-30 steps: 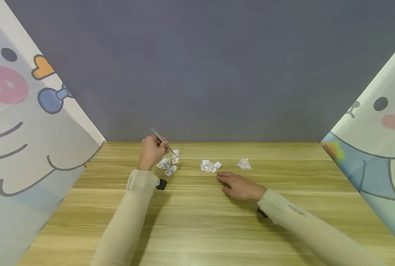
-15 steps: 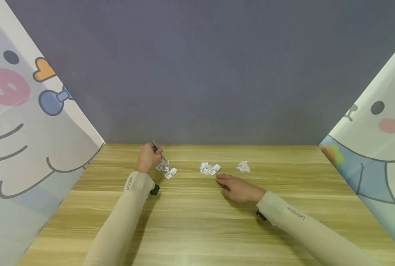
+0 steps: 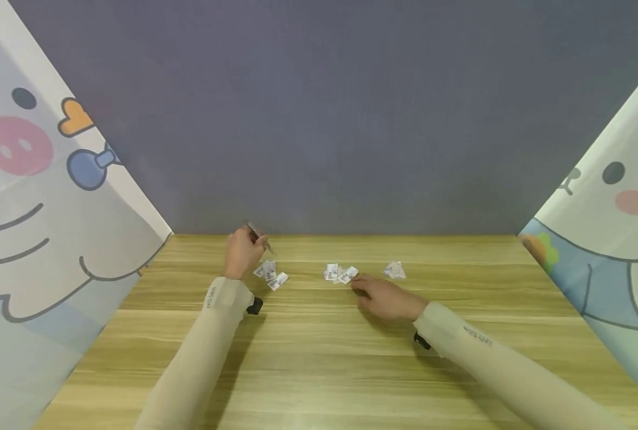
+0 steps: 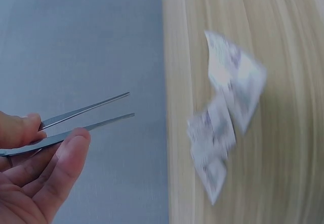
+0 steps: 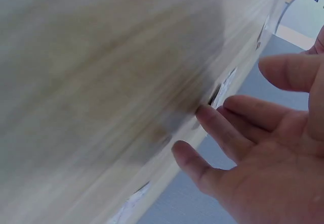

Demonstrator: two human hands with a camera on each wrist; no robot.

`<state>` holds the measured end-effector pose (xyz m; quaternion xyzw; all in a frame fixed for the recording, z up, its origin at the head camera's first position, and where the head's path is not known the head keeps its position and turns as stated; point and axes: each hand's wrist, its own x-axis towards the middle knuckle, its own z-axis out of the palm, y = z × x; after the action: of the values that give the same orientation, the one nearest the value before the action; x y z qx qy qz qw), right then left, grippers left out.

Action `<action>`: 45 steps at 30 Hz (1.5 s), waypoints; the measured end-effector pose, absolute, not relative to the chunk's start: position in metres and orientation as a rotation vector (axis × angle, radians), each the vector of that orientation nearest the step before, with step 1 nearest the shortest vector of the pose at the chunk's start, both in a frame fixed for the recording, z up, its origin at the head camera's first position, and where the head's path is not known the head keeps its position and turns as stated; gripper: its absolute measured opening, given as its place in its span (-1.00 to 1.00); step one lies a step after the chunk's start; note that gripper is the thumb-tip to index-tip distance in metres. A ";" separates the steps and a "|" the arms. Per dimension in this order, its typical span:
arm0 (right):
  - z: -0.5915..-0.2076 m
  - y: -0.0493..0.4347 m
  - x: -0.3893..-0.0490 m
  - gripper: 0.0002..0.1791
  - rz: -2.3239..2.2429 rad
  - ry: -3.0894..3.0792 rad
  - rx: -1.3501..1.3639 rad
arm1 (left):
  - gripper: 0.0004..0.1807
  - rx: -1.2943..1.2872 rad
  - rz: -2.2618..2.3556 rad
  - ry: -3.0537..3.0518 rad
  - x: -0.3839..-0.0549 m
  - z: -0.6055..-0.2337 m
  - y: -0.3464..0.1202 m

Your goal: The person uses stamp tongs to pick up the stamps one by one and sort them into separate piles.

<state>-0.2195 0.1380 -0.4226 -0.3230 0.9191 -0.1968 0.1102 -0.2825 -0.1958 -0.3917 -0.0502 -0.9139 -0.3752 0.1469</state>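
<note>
In the head view my left hand (image 3: 242,254) holds metal tweezers (image 4: 61,119) above the table's far left part. The left wrist view shows the tweezer arms spread, with nothing between the tips. Just below lies a group of small white printed packets (image 3: 269,270), some overlapping. My right hand (image 3: 387,298) is by the middle group of packets (image 3: 332,272), its fingertips next to the nearest packet (image 3: 348,275); whether they touch it is unclear. In the right wrist view its fingers are spread and loosely bent, the thumb apart.
A further small pile of pale packets (image 3: 394,270) lies right of the middle group. The wooden table (image 3: 319,358) ends at a grey back panel (image 3: 319,119). Panels with cartoon drawings stand at both sides.
The tweezers lowered a packet onto the left group, let it go and rose away from it. My right hand has shifted slightly forward toward the middle packets.
</note>
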 end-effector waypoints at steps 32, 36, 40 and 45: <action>-0.423 0.095 -0.229 -0.46 -0.299 2.649 -0.918 | -0.87 -0.218 -1.339 -2.728 -0.303 -0.420 -0.086; -0.422 0.094 -0.229 -0.45 -0.282 2.651 -0.924 | -0.87 -0.209 -1.370 -2.734 -0.304 -0.421 -0.087; -0.421 0.094 -0.229 -0.45 -0.281 2.651 -0.922 | -0.86 -0.231 -1.360 -2.728 -0.304 -0.420 -0.088; -0.422 0.094 -0.229 -0.45 -0.283 2.645 -0.908 | -0.88 -0.244 -1.350 -2.718 -0.303 -0.419 -0.089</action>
<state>-0.2290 0.0943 -0.4216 -0.3186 0.9282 -0.0994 0.1644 -0.3026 -0.0890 -0.4188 -0.0799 -0.8916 -0.4430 0.0484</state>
